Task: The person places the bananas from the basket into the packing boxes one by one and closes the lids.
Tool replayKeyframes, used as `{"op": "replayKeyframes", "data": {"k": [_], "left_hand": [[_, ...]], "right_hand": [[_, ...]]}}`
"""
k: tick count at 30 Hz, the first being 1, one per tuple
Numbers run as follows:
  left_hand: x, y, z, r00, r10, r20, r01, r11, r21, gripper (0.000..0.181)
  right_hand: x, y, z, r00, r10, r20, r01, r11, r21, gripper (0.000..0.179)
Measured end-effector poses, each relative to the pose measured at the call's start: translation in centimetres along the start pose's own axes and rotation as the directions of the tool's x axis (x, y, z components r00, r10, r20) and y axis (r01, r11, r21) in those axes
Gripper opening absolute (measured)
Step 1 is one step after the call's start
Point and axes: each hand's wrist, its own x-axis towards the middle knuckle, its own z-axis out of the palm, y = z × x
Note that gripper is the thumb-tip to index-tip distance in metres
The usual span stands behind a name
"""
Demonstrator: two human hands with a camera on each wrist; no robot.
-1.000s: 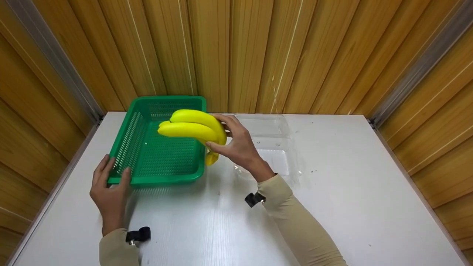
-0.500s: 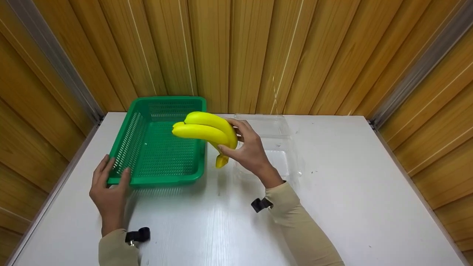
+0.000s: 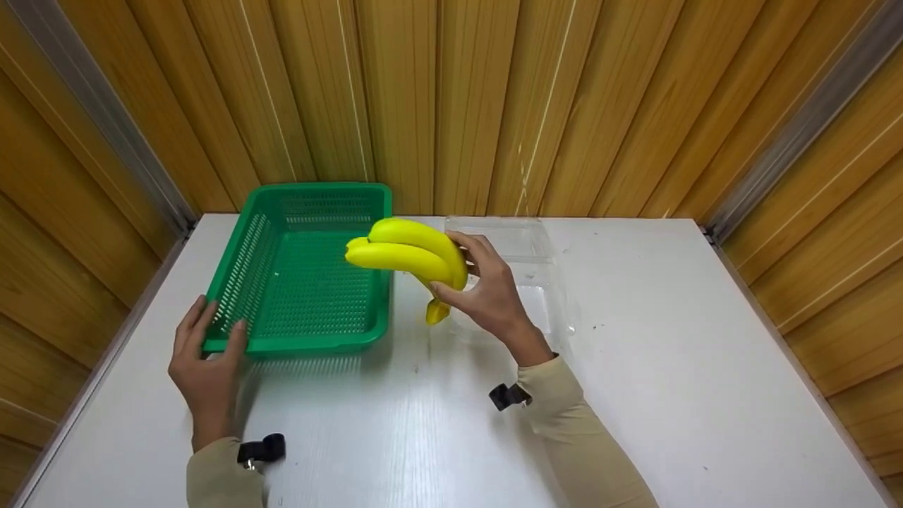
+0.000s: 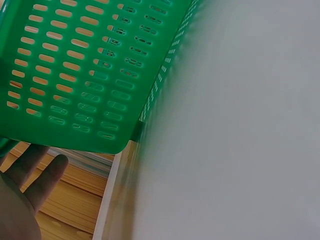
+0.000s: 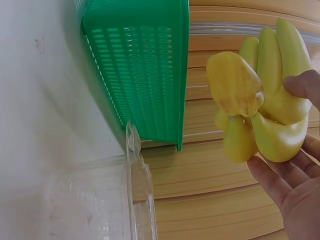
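My right hand [image 3: 487,289] grips a bunch of yellow bananas [image 3: 413,250] above the table, between the basket and the clear box. The banana tips point left, near the basket's right rim, and the stem end hangs down. In the right wrist view, the thumb presses on one side of the bananas [image 5: 282,107] and the fingers support the other. My left hand [image 3: 204,377] rests at the near-left corner of a green plastic basket [image 3: 233,240], fingers along its left side and thumb at its front rim. The left wrist view shows straight fingers [image 4: 47,180] beside the perforated basket wall [image 4: 65,90].
Behind the right hand, a clear plastic box [image 3: 540,303] lies with its lid [image 3: 494,236] folded back, partly hidden by the hand. The basket's floor [image 3: 310,296] shows bare mesh. A white table [image 3: 670,367] lies beneath, enclosed by wood-look panels [image 3: 465,106].
My right hand has carried the bananas from over the basket toward the right and slightly nearer, in front of the clear box. The left hand and basket have stayed in place.
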Motion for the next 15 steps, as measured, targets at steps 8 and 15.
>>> {"op": "replayKeyframes", "data": {"k": [8, 15], "left_hand": [[0.0, 0.1, 0.0, 1.000, 0.020, -0.008, -0.020, 1.000, -0.001, 0.051], [0.0, 0.4, 0.0, 1.000, 0.023, 0.001, -0.023, 1.000, 0.000, 0.051]], "right_hand": [[-1.0, 0.5, -0.6, 1.000, 0.009, -0.022, -0.010, 0.999, -0.030, 0.072], [-1.7, 0.9, -0.9, 0.999, 0.020, -0.036, -0.021, 0.999, -0.035, 0.073]]}}
